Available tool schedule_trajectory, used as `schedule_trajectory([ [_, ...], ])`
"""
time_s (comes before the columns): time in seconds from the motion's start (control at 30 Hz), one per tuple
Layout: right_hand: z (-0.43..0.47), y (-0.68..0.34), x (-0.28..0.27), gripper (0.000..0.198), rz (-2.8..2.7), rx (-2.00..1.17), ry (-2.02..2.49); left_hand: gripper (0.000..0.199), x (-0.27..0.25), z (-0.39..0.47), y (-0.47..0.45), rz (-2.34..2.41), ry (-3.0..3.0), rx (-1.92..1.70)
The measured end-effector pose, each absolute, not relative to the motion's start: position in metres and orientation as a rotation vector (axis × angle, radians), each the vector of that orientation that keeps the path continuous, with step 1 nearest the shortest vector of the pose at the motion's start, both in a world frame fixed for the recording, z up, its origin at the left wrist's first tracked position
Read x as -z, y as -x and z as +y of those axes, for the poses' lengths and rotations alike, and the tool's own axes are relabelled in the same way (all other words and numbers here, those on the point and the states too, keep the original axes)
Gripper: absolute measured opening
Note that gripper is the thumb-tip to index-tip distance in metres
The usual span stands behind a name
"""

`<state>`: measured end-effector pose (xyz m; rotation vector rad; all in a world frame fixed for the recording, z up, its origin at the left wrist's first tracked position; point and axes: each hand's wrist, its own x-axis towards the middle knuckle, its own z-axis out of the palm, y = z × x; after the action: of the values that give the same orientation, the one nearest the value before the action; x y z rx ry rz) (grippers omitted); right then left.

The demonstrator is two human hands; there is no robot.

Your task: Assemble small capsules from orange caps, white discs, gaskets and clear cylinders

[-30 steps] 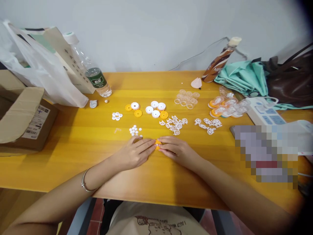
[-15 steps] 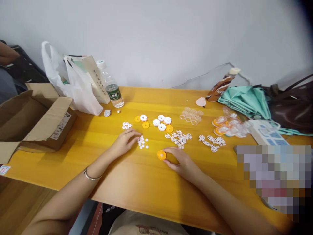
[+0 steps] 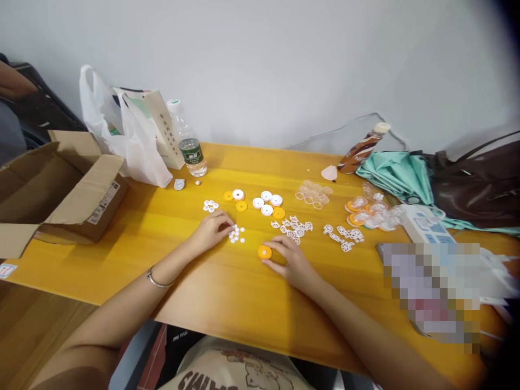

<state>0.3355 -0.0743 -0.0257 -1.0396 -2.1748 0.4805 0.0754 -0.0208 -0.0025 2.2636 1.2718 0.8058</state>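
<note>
My right hand [image 3: 293,264] grips an orange disc [image 3: 265,252] by its right edge between thumb and fingers, just at the tabletop; a small white piece sits at the disc's centre. My left hand [image 3: 211,233] has its fingers curled and the fingertips brought together at the edge of a group of small white discs [image 3: 237,234]. Whatever is between those fingertips, if anything, is too small to make out. Behind that hand lie several small white round parts [image 3: 210,206]. Farther back are white discs [image 3: 267,209] and orange discs [image 3: 241,206], some stacked.
White spoked pieces [image 3: 296,230] and clear rings [image 3: 314,194] lie right of centre. Beyond them are bagged orange-and-white parts [image 3: 371,212], a teal umbrella [image 3: 390,168] and a brown bottle [image 3: 361,149]. A cardboard box [image 3: 93,189], plastic bag [image 3: 140,146] and water bottle [image 3: 190,151] stand left.
The camera view has shifted slightly. My right hand still holds the orange disc, and my left fingertips stay at the small white discs with little movement.
</note>
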Motion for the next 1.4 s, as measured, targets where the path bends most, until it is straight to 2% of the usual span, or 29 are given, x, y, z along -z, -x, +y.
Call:
schedule_trajectory([
  [0.23,-0.063,-0.329,0.026,0.027,-2.174,-0.481,1.009,0.014,-0.009,-0.040,-0.094,1.055,-2.320,-0.891],
  [0.5,-0.049,-0.326,0.032,0.029,-2.182,-0.510,0.935,0.013,0.008,-0.049,-0.112,0.806,-2.974,-0.710],
  [0.63,-0.049,-0.330,0.034,0.032,-2.166,-0.559,0.913,0.015,0.007,-0.044,-0.112,0.639,-3.110,-0.659],
  [0.93,-0.051,-0.332,0.034,0.035,-2.150,-0.606,0.981,0.016,0.010,-0.042,-0.109,0.631,-3.046,-0.684],
  [1.1,-0.051,-0.332,0.030,0.031,-2.186,-0.631,1.029,0.019,0.004,-0.033,-0.100,0.833,-2.872,-0.820],
  [1.2,-0.052,-0.332,0.028,0.031,-2.194,-0.624,1.030,0.016,-0.006,-0.023,-0.090,1.002,-2.726,-0.775],
  [1.4,-0.053,-0.333,0.030,0.051,-2.186,-0.612,0.986,0.018,-0.018,-0.011,-0.076,1.042,-2.557,-0.571],
])
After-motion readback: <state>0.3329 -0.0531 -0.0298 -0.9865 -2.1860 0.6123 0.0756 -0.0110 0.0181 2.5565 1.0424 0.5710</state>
